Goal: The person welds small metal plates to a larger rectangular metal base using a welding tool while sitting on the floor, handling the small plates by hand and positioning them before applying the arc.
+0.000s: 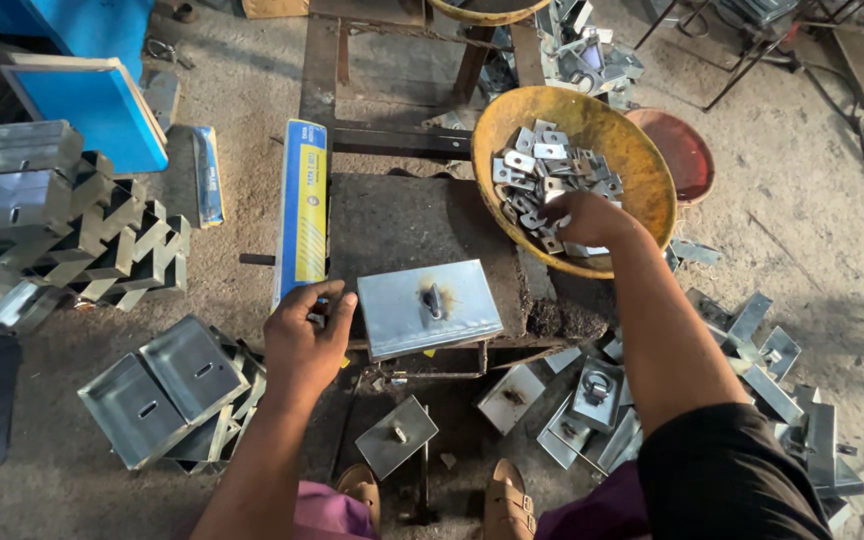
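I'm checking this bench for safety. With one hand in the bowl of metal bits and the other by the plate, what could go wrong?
The right hand digs bare into small metal pieces in the yellow bowl; their edges may cut. The bowl sits at the bench edge and might tip. The left hand rests beside the metal plate, whose scorched middle may be hot.

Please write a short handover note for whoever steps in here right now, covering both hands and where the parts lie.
Left hand: rests at the left edge of the grey metal plate on the work stand, fingers curled on something small; hold unclear.
Right hand: reaching into the yellow bowl of small metal brackets; grasp not visible.
Done: the plate on the stand already carries a small upright piece at its centre, with scorch marks around it.
Finished-looking plates lie on the floor to the right; bare trays are stacked to the left.
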